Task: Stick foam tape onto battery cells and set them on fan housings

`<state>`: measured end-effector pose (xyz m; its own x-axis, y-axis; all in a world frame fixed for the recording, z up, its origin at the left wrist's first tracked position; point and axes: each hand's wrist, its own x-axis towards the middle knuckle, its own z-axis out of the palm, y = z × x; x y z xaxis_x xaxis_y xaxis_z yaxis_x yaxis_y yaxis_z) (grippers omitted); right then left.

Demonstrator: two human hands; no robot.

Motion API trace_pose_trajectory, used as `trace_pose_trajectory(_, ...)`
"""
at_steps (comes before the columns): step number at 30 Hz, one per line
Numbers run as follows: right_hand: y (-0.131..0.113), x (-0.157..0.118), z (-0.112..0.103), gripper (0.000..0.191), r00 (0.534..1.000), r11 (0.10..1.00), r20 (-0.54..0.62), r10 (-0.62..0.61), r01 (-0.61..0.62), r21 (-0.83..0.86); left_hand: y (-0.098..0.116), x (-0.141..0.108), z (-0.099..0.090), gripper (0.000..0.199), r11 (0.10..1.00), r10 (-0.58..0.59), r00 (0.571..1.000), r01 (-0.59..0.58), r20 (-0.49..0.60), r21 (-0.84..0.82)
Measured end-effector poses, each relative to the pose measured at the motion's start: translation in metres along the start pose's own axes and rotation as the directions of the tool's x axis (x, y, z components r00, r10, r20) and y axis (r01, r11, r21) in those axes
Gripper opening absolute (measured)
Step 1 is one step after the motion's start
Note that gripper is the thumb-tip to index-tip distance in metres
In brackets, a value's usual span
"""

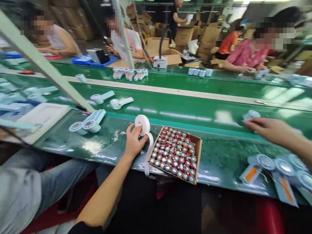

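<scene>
My left hand is closed on a roll of white tape, thumb and fingers gripping its lower left side. The roll stands on edge above the dark green bench. A loose strip of tape hangs from it down past the bench's front edge. Right beside the strip sits a shallow cardboard box packed with small upright cylinders, which look like battery cells with red wires. I do not see my right hand. The arm entering from the right edge appears to be a co-worker's.
A co-worker's hand touches a light-blue round-headed plastic housing by the green belt. Similar housings lie left of me, and several at right. A slanted metal post crosses the left. Seated people work across the belt.
</scene>
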<state>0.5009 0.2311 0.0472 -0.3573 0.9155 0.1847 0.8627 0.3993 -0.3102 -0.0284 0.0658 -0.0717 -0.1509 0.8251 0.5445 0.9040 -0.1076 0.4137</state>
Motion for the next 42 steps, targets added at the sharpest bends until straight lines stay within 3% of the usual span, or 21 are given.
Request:
trace_pose_trajectory(1, -0.023, -0.015, 0.003, 0.022, 0.994, 0.998, 0.090, -0.062, 0.062, 0.005, -0.001, 0.002, 0.002, 0.037, 1.000, 0.013, 1.000, -0.013, -0.010, -0.023)
trace_pose_trajectory(3, -0.077, -0.030, 0.024, 0.024, 0.933, 0.967, 0.258, -0.253, 0.247, 0.053, -0.004, 0.006, 0.005, 0.038, 0.998, 0.027, 0.999, -0.028, -0.026, -0.054)
trace_pose_trajectory(6, -0.141, -0.025, 0.069, 0.022, 0.908, 0.942, 0.255, -0.332, 0.331, 0.048, -0.009, 0.008, 0.009, 0.039, 0.996, 0.029, 0.999, -0.031, -0.028, -0.089)
trace_pose_trajectory(8, -0.159, -0.017, 0.091, 0.026, 0.921, 0.955, 0.252, -0.296, 0.295, 0.041, -0.011, 0.008, 0.011, 0.040, 0.992, 0.026, 1.000, -0.028, -0.017, -0.119)
trace_pose_trajectory(14, -0.149, -0.006, 0.110, 0.031, 0.937, 0.970, 0.271, -0.222, 0.184, 0.158, -0.005, 0.003, 0.013, 0.038, 0.979, 0.007, 1.000, -0.001, 0.030, -0.206)
trace_pose_trajectory(20, -0.138, -0.005, 0.117, 0.030, 0.943, 0.914, 0.240, -0.229, 0.123, 0.386, 0.001, 0.002, 0.011, 0.039, 0.971, 0.010, 0.998, 0.007, 0.069, -0.240)
trace_pose_trajectory(23, -0.133, -0.013, 0.116, 0.041, 0.971, 0.837, 0.140, -0.192, 0.088, 0.541, -0.003, 0.001, 0.010, 0.038, 0.968, 0.006, 0.998, 0.009, 0.059, -0.250)
trace_pose_trajectory(26, -0.137, -0.031, 0.114, 0.049, 0.998, 0.719, -0.010, -0.066, 0.055, 0.693, -0.008, -0.001, 0.009, 0.037, 0.965, -0.001, 1.000, 0.004, 0.011, -0.263)
trace_pose_trajectory(29, -0.153, -0.051, 0.120, 0.047, 0.990, 0.613, -0.113, 0.085, 0.038, 0.789, -0.007, -0.003, 0.007, 0.040, 0.963, 0.033, 0.997, -0.049, -0.063, -0.266)
trace_pose_trajectory(31, -0.169, -0.061, 0.126, 0.045, 0.984, 0.577, -0.105, 0.143, 0.003, 0.816, 0.000, -0.004, 0.004, 0.040, 0.958, 0.105, 0.989, -0.130, -0.107, -0.256)
trace_pose_trajectory(34, -0.193, -0.070, 0.130, 0.044, 0.974, 0.566, -0.071, 0.215, -0.065, 0.822, 0.021, -0.006, -0.006, 0.036, 0.926, 0.256, 0.956, -0.284, -0.140, -0.250)
trace_pose_trajectory(37, -0.217, -0.083, 0.118, 0.047, 0.961, 0.430, -0.075, 0.265, -0.048, 0.902, 0.045, -0.009, -0.026, 0.036, 0.870, 0.417, 0.897, -0.441, -0.146, -0.220)
trace_pose_trajectory(39, -0.231, -0.096, 0.103, 0.044, 0.975, 0.334, -0.079, 0.209, 0.005, 0.943, 0.061, -0.014, -0.043, 0.037, 0.827, 0.519, 0.845, -0.535, -0.132, -0.175)
trace_pose_trajectory(42, -0.248, -0.118, 0.079, 0.051, 0.983, 0.342, -0.126, 0.133, 0.074, 0.937, 0.079, -0.020, -0.067, 0.040, 0.765, 0.631, 0.774, -0.632, -0.050, -0.124)
